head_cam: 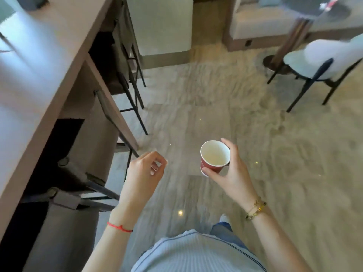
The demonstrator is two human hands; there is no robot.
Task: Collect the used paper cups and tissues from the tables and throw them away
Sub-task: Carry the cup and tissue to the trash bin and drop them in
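A red paper cup (213, 163) with a white inside is held upright in front of my body, above the floor. My right hand (231, 173) grips it, thumb on the near side and fingers round the far side. A little pale liquid seems to lie in the cup's bottom. My left hand (146, 171) hangs in the air to the left of the cup, apart from it, with its fingers loosely curled and nothing in them. No tissue is in view.
A long brown counter (51, 79) runs along the left, with dark-framed stools (125, 83) tucked under it. A white chair (322, 59) on dark legs and a round-table base (275, 63) stand at the upper right. A pale column (163, 26) rises ahead. Marble-patterned floor (225, 107) lies between.
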